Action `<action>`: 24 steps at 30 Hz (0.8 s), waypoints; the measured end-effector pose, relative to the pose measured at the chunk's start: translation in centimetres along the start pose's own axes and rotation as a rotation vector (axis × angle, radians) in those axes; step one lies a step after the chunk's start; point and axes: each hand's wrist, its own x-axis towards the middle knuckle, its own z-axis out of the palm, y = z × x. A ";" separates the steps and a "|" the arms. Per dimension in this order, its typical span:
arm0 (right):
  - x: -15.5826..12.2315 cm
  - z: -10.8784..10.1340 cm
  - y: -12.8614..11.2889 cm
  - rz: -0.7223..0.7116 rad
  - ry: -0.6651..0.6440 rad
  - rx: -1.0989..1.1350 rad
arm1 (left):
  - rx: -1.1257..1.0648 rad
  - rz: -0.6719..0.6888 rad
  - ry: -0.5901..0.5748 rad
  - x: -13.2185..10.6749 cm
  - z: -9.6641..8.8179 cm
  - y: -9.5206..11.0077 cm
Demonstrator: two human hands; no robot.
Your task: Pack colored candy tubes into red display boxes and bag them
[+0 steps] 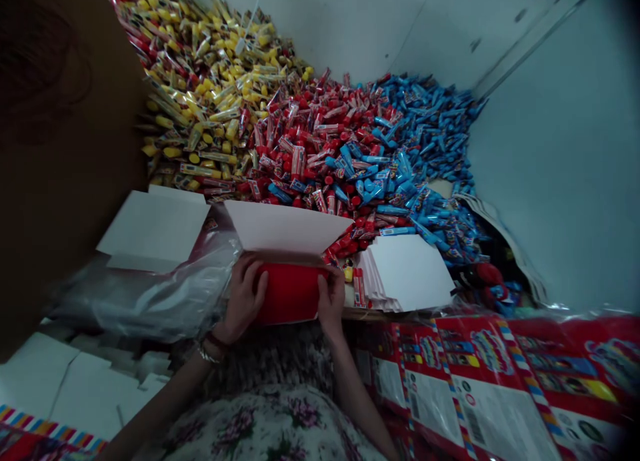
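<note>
A red cardboard box (290,293) sits in front of my body, its white flap (287,224) standing up on the far side. My left hand (245,299) grips the box at its left end, with thumb and fingers bent over the edge. At the opposite end my right hand (331,299) holds the box the same way, the thumb on the red face. Just right of that hand stands a small red tube-shaped packet (359,286) beside a stack of folded white cards (413,271). What the box contains is hidden.
Heaped against the wall are yellow packets (215,124), red packets (320,131) and blue packets (425,124). White card pieces (155,227) and clear plastic (155,301) lie left. Printed red packaging (480,381) covers the right front. Another person (65,147) is close on the left.
</note>
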 end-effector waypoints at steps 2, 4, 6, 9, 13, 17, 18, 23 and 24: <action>-0.1 0.0 0.3 -0.024 0.037 -0.003 | -0.008 0.045 -0.013 0.3 0.2 -0.2; -0.1 0.0 0.3 -0.047 0.060 -0.024 | -0.013 0.060 -0.046 0.6 0.5 -0.5; -0.1 0.1 0.1 -0.052 0.073 -0.062 | -0.008 0.057 -0.071 0.7 0.8 -0.9; 0.0 0.5 -0.1 -0.037 0.081 -0.153 | -0.003 0.054 -0.114 1.0 1.1 -1.8; 0.4 0.9 -0.1 -0.024 0.086 -0.230 | -0.023 0.069 -0.182 2.1 1.2 -2.2; 0.5 0.8 -0.3 -0.109 0.069 -0.336 | 0.048 0.140 -0.191 2.7 1.4 -2.0; 0.5 0.8 -0.4 -0.136 0.063 -0.359 | 0.069 0.161 -0.197 2.6 1.5 -2.0; -0.1 0.9 -0.5 -0.205 -0.026 -0.429 | 0.132 0.275 -0.146 1.7 1.4 -3.0; -0.3 1.0 -0.3 -0.202 -0.044 -0.438 | 0.146 0.296 -0.135 1.6 1.3 -3.2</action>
